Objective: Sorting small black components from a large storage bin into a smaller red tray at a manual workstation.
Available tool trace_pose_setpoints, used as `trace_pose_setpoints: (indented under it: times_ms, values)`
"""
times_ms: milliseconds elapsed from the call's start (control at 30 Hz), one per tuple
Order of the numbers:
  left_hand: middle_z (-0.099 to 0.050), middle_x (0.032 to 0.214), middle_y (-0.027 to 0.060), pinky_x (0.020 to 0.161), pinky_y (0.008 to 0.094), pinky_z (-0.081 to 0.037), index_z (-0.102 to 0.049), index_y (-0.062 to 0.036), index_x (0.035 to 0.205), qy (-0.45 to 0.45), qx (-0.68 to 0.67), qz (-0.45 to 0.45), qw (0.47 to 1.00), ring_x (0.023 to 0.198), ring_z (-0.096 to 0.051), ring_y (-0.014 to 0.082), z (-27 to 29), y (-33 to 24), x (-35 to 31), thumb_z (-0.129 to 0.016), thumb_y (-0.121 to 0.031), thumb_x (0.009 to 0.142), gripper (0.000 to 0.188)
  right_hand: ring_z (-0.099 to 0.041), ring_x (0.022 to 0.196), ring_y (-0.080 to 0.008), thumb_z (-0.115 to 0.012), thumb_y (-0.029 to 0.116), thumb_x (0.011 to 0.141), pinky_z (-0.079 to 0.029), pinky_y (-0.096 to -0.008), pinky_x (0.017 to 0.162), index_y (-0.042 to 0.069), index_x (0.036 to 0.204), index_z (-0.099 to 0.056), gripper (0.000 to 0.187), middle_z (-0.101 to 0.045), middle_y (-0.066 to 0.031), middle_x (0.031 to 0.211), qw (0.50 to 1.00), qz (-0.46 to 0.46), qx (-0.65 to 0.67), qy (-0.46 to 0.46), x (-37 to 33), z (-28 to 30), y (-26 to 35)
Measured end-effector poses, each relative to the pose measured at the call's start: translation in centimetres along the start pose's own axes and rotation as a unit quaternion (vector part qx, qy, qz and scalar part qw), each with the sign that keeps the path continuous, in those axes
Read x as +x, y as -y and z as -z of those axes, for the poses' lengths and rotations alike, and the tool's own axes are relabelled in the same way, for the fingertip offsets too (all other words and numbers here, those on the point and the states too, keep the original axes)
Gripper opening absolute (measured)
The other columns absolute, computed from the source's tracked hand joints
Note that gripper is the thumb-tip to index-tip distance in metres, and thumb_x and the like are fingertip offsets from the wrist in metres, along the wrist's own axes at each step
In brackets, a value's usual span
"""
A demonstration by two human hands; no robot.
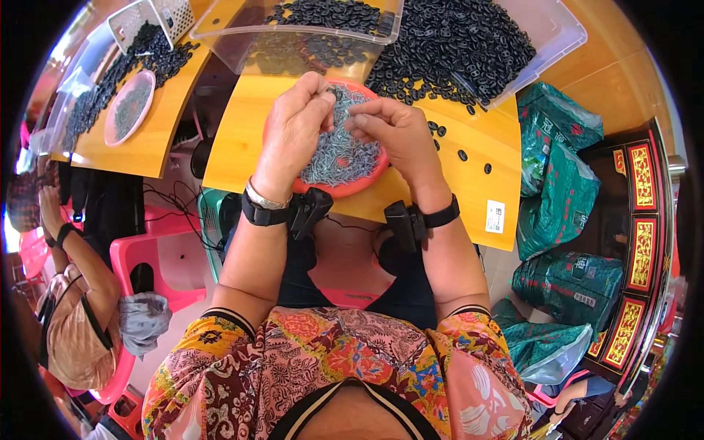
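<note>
A round red-pink plastic bowl holds a heap of small grey metal screws. Over its left side, my left hand is closed in a pinch, with a small dark piece just showing at the fingertips. My right hand hovers above the bowl's right side, thumb and forefinger pressed together; whatever sits between them is too small to make out. A narrow gap separates the two hands. Many black oval plastic pieces with holes are piled beyond the bowl.
A clear plastic bin stands at the table's far side. Loose black pieces dot the yellow table. Green bags line the right side. At left, a person sits by another table bearing a pink bowl and black pieces.
</note>
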State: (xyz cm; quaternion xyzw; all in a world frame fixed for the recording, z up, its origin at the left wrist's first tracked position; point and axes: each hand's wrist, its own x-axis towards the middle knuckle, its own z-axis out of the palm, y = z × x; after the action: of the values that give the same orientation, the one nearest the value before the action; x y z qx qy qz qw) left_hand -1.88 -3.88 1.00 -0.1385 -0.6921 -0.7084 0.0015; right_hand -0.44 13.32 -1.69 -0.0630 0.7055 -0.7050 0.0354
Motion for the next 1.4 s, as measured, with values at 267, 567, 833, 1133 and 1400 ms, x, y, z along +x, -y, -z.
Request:
trace_pose_setpoints:
  times_ms: [267, 567, 833, 1133, 1400]
  values:
    - [-0.058, 0.077, 0.0026, 0.065, 0.0221, -0.041, -0.055, -0.0045, 0.088, 0.064, -0.044, 0.077, 0.994, 0.071, -0.055, 0.0109, -0.5, 1.0, 0.1, -0.048, -0.013, 0.089, 0.011, -0.058, 0.074, -0.0049, -0.067, 0.011, 0.086, -0.046, -0.02, 0.066, 0.003, 0.098, -0.068, 0.014, -0.067, -0.0007, 0.086, 0.994, 0.035, 0.099, -0.01, -0.4, 0.6, 0.4]
    - [-0.06, 0.077, 0.0063, 0.066, 0.0247, -0.046, -0.057, -0.0002, 0.09, 0.101, -0.201, 0.1, 0.969, 0.071, -0.059, 0.0146, -0.6, 1.6, 0.2, -0.05, -0.01, 0.088, 0.012, -0.056, 0.074, -0.004, -0.068, 0.011, 0.086, -0.045, -0.0195, 0.066, 0.003, 0.099, -0.068, 0.016, -0.065, 0.0017, 0.085, 0.995, 0.027, 0.095, 0.009, -0.5, 0.5, 0.7]
    - [-0.06, 0.074, 0.0068, 0.063, 0.0237, -0.046, -0.057, 0.0001, 0.089, 0.086, -0.263, 0.123, 0.953, 0.067, -0.059, 0.0149, -0.9, 1.7, 0.2, -0.051, -0.009, 0.088, 0.011, -0.053, 0.071, -0.0042, -0.062, 0.01, 0.09, -0.044, -0.0195, 0.066, 0.002, 0.097, -0.063, 0.01, -0.062, 0.0015, 0.081, 0.995, 0.047, 0.09, 0.009, -0.5, 0.0, 0.6]
    - [-0.056, 0.07, 0.0055, 0.062, 0.0247, -0.045, -0.053, -0.0015, 0.087, 0.087, -0.273, 0.107, 0.952, 0.064, -0.056, 0.0145, -0.3, 1.5, 0.2, -0.05, -0.011, 0.089, 0.011, -0.051, 0.069, -0.0054, -0.056, 0.018, 0.095, -0.043, -0.0206, 0.065, 0.004, 0.092, -0.058, 0.015, -0.057, 0.0016, 0.077, 0.996, 0.045, 0.076, -0.026, -0.8, 0.4, 1.4]
    - [-0.049, 0.064, -0.0004, 0.052, 0.0232, -0.038, -0.052, -0.0049, 0.079, 0.133, -0.108, 0.115, 0.979, 0.056, -0.046, 0.0085, -1.6, 1.1, -0.3, -0.049, -0.012, 0.089, 0.012, -0.052, 0.069, -0.0062, -0.055, 0.02, 0.095, -0.044, -0.0211, 0.066, 0.005, 0.092, -0.058, 0.016, -0.058, 0.0011, 0.077, 0.998, 0.052, 0.02, -0.004, -0.9, 1.8, 1.4]
